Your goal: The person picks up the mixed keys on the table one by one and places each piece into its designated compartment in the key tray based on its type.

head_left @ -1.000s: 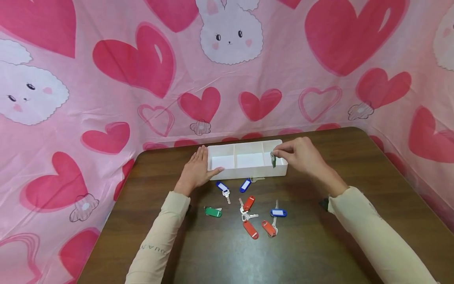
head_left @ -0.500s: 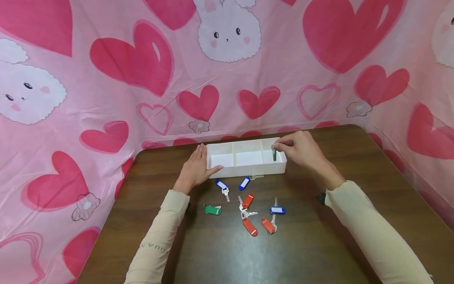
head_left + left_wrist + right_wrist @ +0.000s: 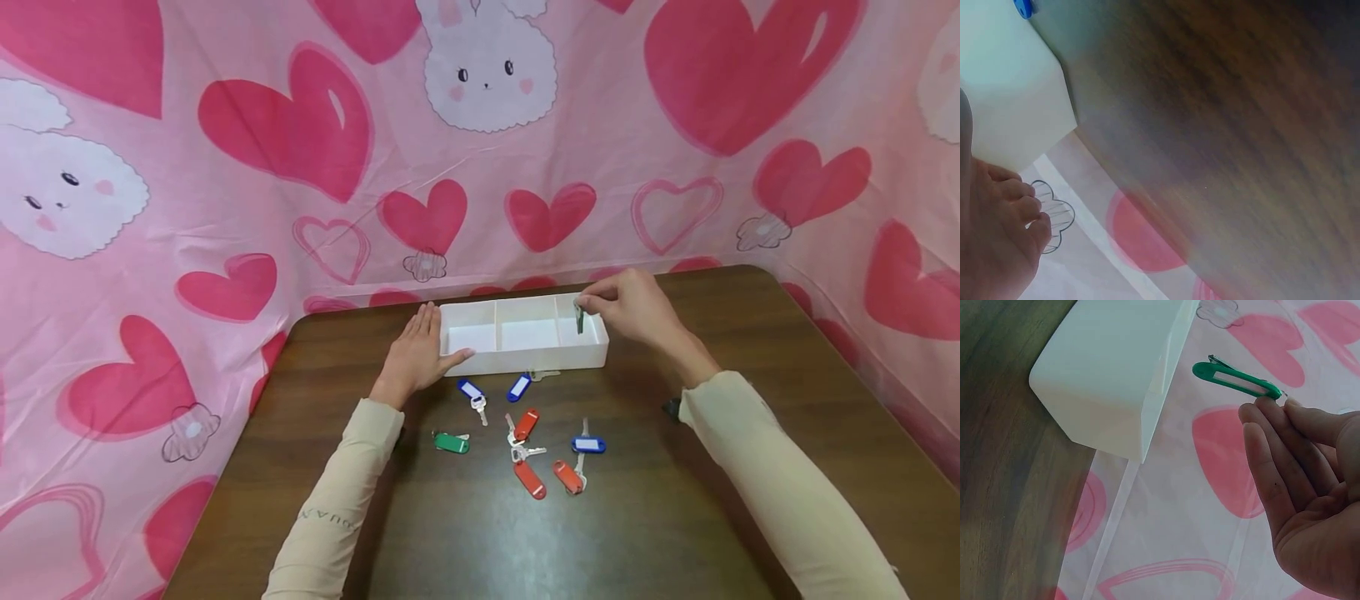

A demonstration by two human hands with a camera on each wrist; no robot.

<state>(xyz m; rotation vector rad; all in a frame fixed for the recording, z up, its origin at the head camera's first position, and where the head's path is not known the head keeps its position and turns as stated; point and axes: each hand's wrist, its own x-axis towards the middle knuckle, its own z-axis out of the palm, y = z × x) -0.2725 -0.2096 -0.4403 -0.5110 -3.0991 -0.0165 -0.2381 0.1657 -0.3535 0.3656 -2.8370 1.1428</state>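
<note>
The right hand (image 3: 633, 312) is pinching a green key tag (image 3: 1235, 381) between the thumb and fingertips, the fingers bending toward the thumb and closing on the tag's end. The tag is hanging over the right-hand compartment of a white three-compartment box (image 3: 525, 360), and in the right wrist view it is showing apart from the box's walls, with a bit of metal sticking out beside it.

The left hand (image 3: 412, 354) is bracing the box's left end, gripping nothing: its fingers are lying straight and close together along that end, while the thumb is reaching across the front left corner.

The box is standing upright near the back of the dark wood-grain table (image 3: 675, 517). Before it, tagged keys are lying loosely spread. A left blue tag (image 3: 471, 389) and a middle blue tag (image 3: 519, 387) are sitting nearest its front wall. A second green tag (image 3: 452, 442) is lying farther toward the person, on the left. An upper red tag (image 3: 527, 425) and a lower red tag (image 3: 530, 480) are lying near the middle, their keys close together between them. On the right, another red tag (image 3: 568, 477) is resting just below a third blue tag (image 3: 588, 445).

A pink heart-patterned cloth (image 3: 247, 183) is hanging behind the table.
</note>
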